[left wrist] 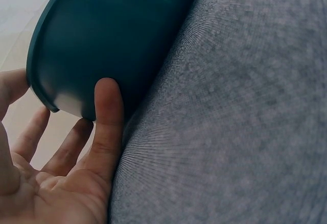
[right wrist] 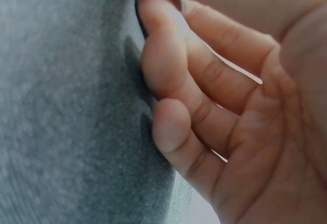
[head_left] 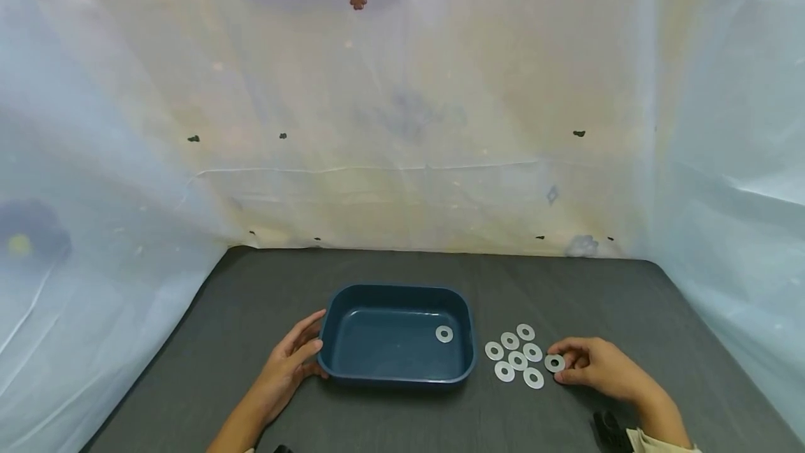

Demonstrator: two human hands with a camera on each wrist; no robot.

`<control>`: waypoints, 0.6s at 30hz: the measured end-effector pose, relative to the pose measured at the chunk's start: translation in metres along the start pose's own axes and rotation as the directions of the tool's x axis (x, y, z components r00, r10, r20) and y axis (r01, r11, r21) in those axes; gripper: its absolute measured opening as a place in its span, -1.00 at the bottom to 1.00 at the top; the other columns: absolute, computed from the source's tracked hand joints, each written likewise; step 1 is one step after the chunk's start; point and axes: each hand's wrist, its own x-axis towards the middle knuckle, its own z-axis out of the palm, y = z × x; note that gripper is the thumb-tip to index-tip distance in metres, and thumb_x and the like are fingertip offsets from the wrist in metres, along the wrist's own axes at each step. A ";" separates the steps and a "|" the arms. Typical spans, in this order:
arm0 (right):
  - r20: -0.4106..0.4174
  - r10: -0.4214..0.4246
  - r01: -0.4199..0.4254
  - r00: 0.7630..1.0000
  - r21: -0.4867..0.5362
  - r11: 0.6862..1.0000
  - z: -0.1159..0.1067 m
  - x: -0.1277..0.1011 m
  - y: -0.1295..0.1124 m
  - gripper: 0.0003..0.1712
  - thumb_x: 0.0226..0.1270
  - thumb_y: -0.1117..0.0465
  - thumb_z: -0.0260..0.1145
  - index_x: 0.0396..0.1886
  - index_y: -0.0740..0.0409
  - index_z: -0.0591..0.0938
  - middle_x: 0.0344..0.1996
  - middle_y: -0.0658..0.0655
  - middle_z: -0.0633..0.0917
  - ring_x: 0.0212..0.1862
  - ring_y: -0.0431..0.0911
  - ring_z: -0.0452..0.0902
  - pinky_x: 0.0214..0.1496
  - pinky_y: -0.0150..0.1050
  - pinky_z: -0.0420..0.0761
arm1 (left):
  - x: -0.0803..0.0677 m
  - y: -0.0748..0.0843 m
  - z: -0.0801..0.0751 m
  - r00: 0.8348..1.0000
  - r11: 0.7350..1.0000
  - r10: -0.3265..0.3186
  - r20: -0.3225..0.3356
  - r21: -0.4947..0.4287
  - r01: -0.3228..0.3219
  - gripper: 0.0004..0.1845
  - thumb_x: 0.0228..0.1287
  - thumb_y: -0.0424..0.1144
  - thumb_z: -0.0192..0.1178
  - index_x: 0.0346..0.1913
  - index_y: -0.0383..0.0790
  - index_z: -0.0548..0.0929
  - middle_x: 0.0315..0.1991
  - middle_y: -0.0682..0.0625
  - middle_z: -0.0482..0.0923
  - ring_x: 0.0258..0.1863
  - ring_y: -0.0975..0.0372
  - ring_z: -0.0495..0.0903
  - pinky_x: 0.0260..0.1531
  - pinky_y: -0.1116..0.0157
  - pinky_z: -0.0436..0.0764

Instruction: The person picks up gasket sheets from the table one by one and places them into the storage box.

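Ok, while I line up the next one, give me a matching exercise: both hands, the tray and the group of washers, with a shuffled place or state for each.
1. Left hand
2. Right hand
3. Blue tray
4. Group of seven flat washers

A. Has one lone washer lying in it
B. On the grey tabletop, between tray and right hand
C. Touching the tray's left end
D. Pinching a single washer

Pairs: 1-C, 2-D, 3-A, 4-B
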 end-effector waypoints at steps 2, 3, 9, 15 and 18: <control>0.004 0.000 0.000 1.000 0.001 1.000 -0.001 0.000 0.000 -0.52 0.21 0.11 0.48 0.05 0.29 0.65 -0.37 0.01 0.66 -0.47 -0.31 0.49 -0.42 -0.35 0.50 | 0.000 0.000 0.000 1.000 1.000 0.001 0.006 0.004 -0.002 -0.40 0.57 -0.13 0.01 0.56 0.03 0.13 0.42 -0.04 0.23 0.11 0.21 0.56 -0.14 0.08 0.69; 0.005 0.000 0.000 1.000 0.000 1.000 -0.001 0.001 0.000 -0.51 0.21 0.10 0.48 0.05 0.30 0.65 -0.37 0.01 0.66 -0.47 -0.31 0.48 -0.42 -0.35 0.50 | 0.000 0.000 0.000 1.000 1.000 0.002 0.007 0.003 -0.002 -0.40 0.57 -0.13 0.01 0.56 0.03 0.13 0.42 -0.04 0.23 0.11 0.21 0.56 -0.14 0.08 0.68; 0.009 0.027 -0.027 1.000 -0.010 1.000 -0.001 0.000 0.000 -0.50 0.20 0.08 0.49 0.05 0.27 0.65 -0.37 0.04 0.64 -0.48 -0.32 0.46 -0.43 -0.36 0.48 | 0.000 0.001 0.001 1.000 1.000 -0.002 0.006 -0.002 0.002 -0.40 0.56 -0.13 0.01 0.56 0.03 0.13 0.39 -0.01 0.26 0.09 0.20 0.56 -0.14 0.09 0.69; -0.004 0.032 -0.032 0.999 -0.032 0.999 0.000 0.000 0.000 -0.51 0.20 0.07 0.49 0.04 0.26 0.66 -0.37 0.03 0.64 -0.47 -0.32 0.46 -0.42 -0.37 0.48 | 0.000 0.001 0.002 1.000 1.000 -0.003 -0.005 -0.002 0.003 -0.40 0.55 -0.13 0.02 0.55 0.03 0.14 0.40 -0.01 0.25 0.10 0.19 0.55 -0.15 0.09 0.69; -0.016 0.027 -0.027 1.000 -0.046 0.999 -0.001 0.001 -0.001 -0.52 0.19 0.06 0.49 0.02 0.24 0.67 -0.37 0.02 0.63 -0.47 -0.32 0.46 -0.42 -0.37 0.47 | 0.001 0.001 0.002 1.000 1.000 -0.004 -0.015 -0.002 0.004 -0.40 0.55 -0.12 0.04 0.55 0.04 0.16 0.43 -0.04 0.22 0.12 0.20 0.55 -0.15 0.09 0.69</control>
